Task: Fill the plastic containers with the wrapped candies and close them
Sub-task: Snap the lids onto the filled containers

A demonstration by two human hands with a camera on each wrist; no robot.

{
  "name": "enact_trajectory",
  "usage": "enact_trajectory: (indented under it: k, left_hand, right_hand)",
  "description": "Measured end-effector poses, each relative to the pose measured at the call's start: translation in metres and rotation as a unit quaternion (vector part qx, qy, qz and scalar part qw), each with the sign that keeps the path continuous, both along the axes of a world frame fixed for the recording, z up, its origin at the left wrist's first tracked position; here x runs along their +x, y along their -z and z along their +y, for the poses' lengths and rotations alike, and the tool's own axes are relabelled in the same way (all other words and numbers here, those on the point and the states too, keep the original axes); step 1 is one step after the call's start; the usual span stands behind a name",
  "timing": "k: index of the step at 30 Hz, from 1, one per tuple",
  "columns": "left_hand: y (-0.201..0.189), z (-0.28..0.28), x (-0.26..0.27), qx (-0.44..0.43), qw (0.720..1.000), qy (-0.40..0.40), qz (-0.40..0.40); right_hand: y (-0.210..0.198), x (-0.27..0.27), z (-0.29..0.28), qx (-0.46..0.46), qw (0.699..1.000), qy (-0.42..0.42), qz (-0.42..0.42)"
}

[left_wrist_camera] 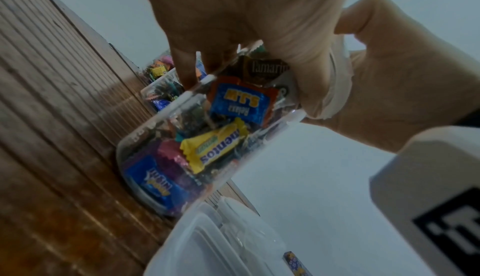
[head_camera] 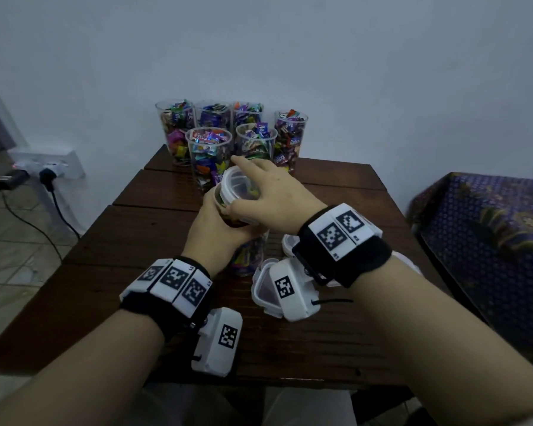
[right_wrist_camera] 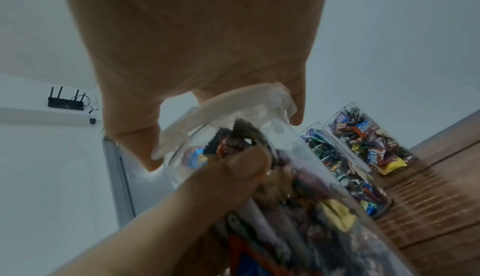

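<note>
Head view: left hand [head_camera: 219, 232] wrapped around candy-filled container [head_camera: 250, 256] mid-table [head_camera: 154, 229]; right hand [head_camera: 271, 189] gripping lid [head_camera: 239, 187], tilted on its rim.

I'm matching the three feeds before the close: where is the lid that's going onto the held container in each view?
Head: lid, centre, tilted on the container under the right hand.
Left wrist: lid, upper right, mostly hidden by fingers.
Right wrist: lid, centre, under the palm.
Shared landmark: the held container in the left hand.
</note>
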State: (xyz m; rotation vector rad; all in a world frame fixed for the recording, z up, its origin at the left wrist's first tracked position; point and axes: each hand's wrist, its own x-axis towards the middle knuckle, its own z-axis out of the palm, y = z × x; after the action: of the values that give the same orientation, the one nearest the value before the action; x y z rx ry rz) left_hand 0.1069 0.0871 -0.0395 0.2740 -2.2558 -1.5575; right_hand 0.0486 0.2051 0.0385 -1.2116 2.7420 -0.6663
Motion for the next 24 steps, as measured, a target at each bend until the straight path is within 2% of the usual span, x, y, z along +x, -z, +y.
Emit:
enact_trajectory:
  k: [14, 19, 22, 24]
  left_hand:
    - [0.004, -0.002, -0.002, -0.01, 1.0, 0.011, 0.01]
    - [0.015, -0.009, -0.016, -0.022, 0.999, 0.023, 0.009]
    - [0.015, -0.011, -0.014, -0.008, 0.999, 0.029, 0.008]
    - [0.014, -0.012, -0.011, 0.012, 0.999, 0.042, 0.01]
  right_hand:
    - [-0.001, -0.001, -0.015, 0.066, 0.997, 0.004, 0.046]
    - [0.004, 0.006, -0.019, 0.091, 0.99, 0.02, 0.103]
    - [0.003, 0.007, -0.019, 0.085, 0.991, 0.02, 0.098]
    - [-0.003, 0.003, -0.016, 0.094, 0.994, 0.005, 0.062]
